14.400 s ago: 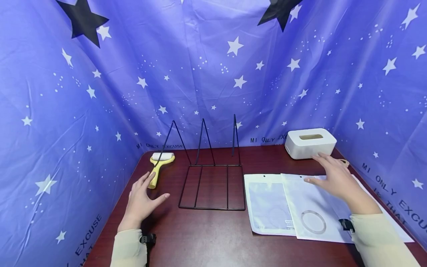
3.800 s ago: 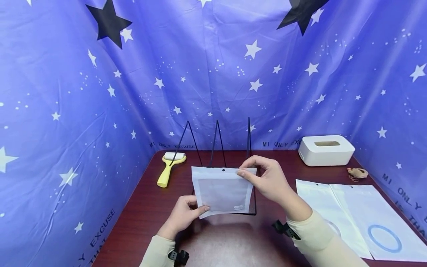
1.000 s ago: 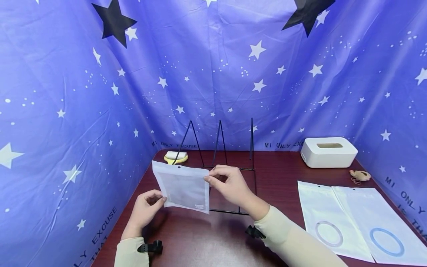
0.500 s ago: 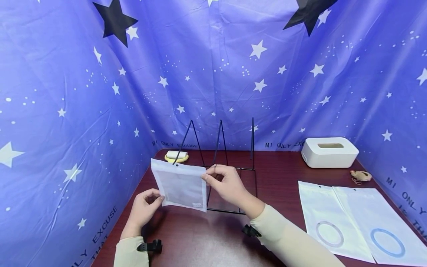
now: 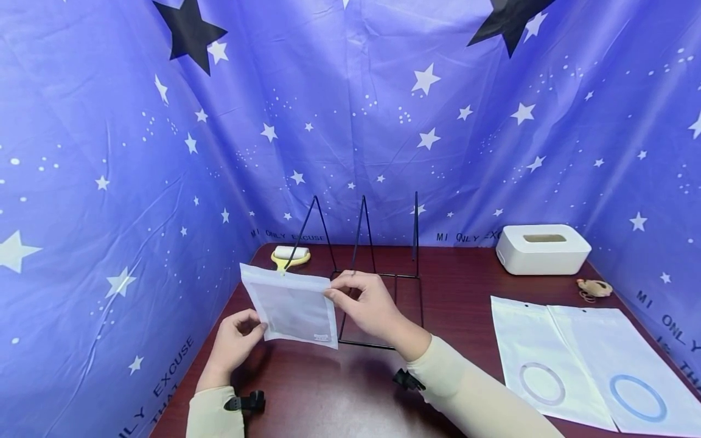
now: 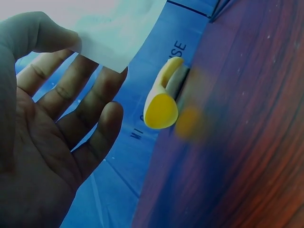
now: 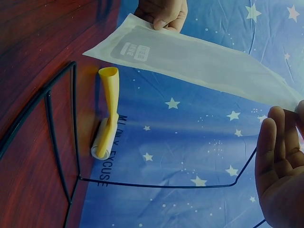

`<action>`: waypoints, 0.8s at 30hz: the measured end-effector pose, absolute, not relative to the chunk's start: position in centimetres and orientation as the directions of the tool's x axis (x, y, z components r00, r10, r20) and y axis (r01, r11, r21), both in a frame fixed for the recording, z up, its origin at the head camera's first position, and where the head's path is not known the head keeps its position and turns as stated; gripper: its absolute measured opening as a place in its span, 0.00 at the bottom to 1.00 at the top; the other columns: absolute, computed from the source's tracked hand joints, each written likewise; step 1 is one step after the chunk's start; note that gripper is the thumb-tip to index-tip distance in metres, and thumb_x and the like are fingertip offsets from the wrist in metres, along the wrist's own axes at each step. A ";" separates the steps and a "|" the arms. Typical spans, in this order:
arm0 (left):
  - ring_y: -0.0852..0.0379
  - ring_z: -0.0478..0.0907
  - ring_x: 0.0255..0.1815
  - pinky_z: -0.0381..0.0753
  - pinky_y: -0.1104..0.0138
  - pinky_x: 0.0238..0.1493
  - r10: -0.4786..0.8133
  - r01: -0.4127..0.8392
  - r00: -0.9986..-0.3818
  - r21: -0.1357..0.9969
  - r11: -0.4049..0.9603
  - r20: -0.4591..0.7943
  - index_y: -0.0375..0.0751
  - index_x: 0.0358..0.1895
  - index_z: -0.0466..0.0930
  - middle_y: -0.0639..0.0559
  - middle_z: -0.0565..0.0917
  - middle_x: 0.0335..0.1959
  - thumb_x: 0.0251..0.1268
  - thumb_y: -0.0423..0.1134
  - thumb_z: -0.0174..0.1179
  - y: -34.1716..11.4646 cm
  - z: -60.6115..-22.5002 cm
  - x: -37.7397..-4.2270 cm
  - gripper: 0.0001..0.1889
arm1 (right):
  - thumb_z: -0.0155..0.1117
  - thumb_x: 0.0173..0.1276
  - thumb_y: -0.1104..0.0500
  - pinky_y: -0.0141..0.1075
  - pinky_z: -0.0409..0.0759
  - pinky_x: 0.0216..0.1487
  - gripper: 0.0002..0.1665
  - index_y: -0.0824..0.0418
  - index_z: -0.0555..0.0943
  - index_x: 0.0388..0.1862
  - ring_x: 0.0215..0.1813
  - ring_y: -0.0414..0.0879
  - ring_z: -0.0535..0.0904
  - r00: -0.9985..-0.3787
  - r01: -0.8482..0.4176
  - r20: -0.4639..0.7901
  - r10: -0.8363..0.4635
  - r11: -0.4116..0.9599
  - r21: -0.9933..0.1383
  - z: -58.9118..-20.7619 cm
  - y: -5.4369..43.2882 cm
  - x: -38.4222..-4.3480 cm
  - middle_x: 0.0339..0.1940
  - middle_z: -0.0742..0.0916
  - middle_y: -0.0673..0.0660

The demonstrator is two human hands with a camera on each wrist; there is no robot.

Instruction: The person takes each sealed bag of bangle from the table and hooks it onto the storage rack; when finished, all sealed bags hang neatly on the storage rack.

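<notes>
A white zip bag (image 5: 298, 307) with a greyish see-through window is held up above the table's left half, tilted, one side nearer me. My left hand (image 5: 232, 344) pinches its lower left edge between thumb and fingers. At the upper right corner, the thumb and fingers of my right hand (image 5: 372, 307) pinch the bag. Behind the bag lies a lint roller with a yellow handle (image 6: 161, 111) and a white roll (image 5: 290, 252); the bag covers most of the handle in the head view. A black wire rack (image 5: 416, 213) with pointed uprights stands behind my right hand.
Two more white bags (image 5: 526, 334), one with a pale ring and one with a blue ring (image 5: 638, 398), lie flat at the right. A white tissue box (image 5: 542, 255) and a small beige object (image 5: 595, 288) are behind them. Starry blue cloth (image 5: 350, 121) encloses the table.
Earlier the bag lay beside the other two; both hands then raised it before the rack and carried it left. Over the last second, hands and bag shift slightly further left.
</notes>
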State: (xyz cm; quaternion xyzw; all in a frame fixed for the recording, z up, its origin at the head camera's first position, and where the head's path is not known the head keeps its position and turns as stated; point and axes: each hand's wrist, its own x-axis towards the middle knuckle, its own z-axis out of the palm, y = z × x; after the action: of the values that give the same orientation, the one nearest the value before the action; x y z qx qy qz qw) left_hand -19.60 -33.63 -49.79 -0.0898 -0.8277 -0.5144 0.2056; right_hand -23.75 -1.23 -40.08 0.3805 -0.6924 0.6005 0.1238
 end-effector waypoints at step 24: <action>0.62 0.77 0.23 0.77 0.69 0.26 -0.129 0.391 -0.870 0.825 0.408 0.476 0.31 0.31 0.84 0.46 0.82 0.23 0.56 0.17 0.66 -31.9 -47.6 -18.8 0.07 | 0.74 0.69 0.66 0.34 0.73 0.23 0.03 0.59 0.92 0.37 0.24 0.41 0.77 -0.695 -0.675 0.661 -0.283 -0.057 -0.735 -40.1 -1.5 -24.3 0.25 0.85 0.51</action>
State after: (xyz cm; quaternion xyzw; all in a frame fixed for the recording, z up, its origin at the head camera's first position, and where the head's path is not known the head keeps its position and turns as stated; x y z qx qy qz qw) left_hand -18.83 -31.85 -47.61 -0.0813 -0.8037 -0.5377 0.2416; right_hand -24.25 -1.53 -40.13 0.3583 -0.6689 0.6326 0.1549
